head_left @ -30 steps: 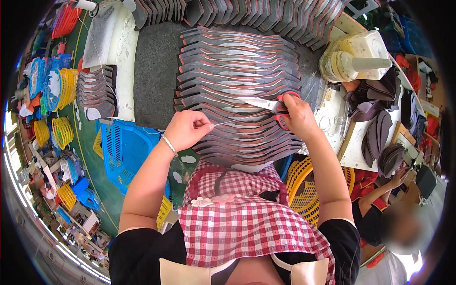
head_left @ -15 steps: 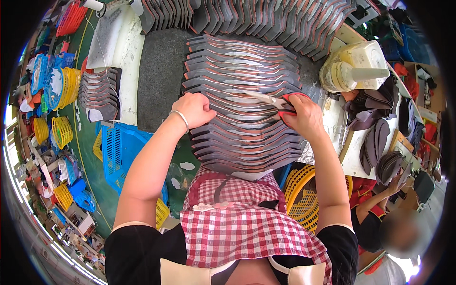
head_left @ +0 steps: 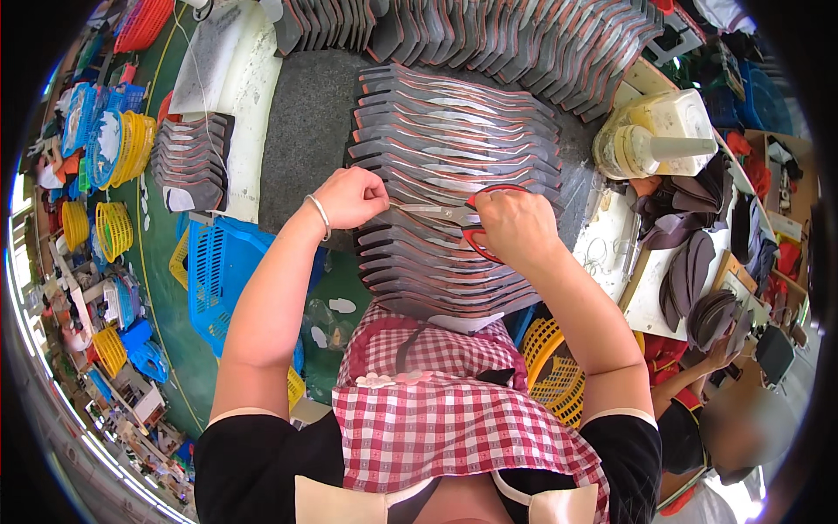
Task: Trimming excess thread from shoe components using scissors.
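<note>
Overlapping row of thin, curved dark-grey pieces with reddish edges and pale middles (head_left: 436,275) down the centre of the tabletop (head_left: 307,118), its near end right by the worker's red-and-white checked apron (head_left: 463,428). Right hand (head_left: 517,225) over the row; grip closed on metal scissors with red-and-black handles (head_left: 449,212), blades pointing left across the pieces. Left hand (head_left: 351,196) at the row's left edge, just beside the blade tips; grip drawn together, fingertips meeting, though I cannot tell what they pinch. Bare dark strip left of the row gives that hand open room. Tighter beyond: a second packed row (head_left: 524,48) lines the far side, and a cream plastic container with pale spout (head_left: 650,135) stands at far right.
</note>
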A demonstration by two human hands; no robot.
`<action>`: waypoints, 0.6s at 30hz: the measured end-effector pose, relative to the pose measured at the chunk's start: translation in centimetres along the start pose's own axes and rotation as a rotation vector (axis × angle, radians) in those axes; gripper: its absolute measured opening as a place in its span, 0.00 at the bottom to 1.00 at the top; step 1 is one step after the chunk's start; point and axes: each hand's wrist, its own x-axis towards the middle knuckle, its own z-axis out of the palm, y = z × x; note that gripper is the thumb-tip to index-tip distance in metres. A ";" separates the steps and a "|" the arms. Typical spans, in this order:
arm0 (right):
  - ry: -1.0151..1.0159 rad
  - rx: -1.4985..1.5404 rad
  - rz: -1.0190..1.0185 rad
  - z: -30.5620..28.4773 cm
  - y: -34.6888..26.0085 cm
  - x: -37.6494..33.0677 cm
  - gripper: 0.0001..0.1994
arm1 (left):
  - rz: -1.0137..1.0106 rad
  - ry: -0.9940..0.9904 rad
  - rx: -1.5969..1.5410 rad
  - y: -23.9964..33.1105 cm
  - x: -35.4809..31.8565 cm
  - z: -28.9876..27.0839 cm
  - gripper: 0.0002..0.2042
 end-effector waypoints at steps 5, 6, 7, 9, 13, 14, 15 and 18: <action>0.001 0.095 0.115 -1.3 -0.5 -0.6 0.18 | -0.002 0.170 -0.058 0.2 -1.9 1.1 0.08; 0.057 0.205 0.175 -1.4 -0.5 -1.0 0.17 | 0.035 0.223 -0.196 0.8 -2.8 1.8 0.07; 0.060 0.198 0.176 -0.8 -0.5 -1.6 0.17 | 0.073 0.275 -0.334 1.7 -3.7 2.8 0.06; 0.113 1.238 0.269 1.9 -0.6 -2.8 0.15 | 0.180 0.219 -0.483 4.9 -5.0 5.6 0.06; 0.199 1.576 0.323 4.9 -0.4 -4.9 0.14 | 0.217 0.142 -0.523 8.6 -5.1 9.4 0.07; 0.248 1.498 0.311 5.3 -0.1 -5.6 0.15 | 0.236 0.157 -0.537 8.1 -4.9 10.3 0.07; 0.258 1.498 0.310 5.5 0.6 -5.9 0.15 | 0.254 0.172 -0.551 7.5 -4.6 11.0 0.08; 0.394 0.690 0.350 6.8 3.5 -7.6 0.17 | 0.204 0.199 -0.241 6.1 -5.2 9.6 0.08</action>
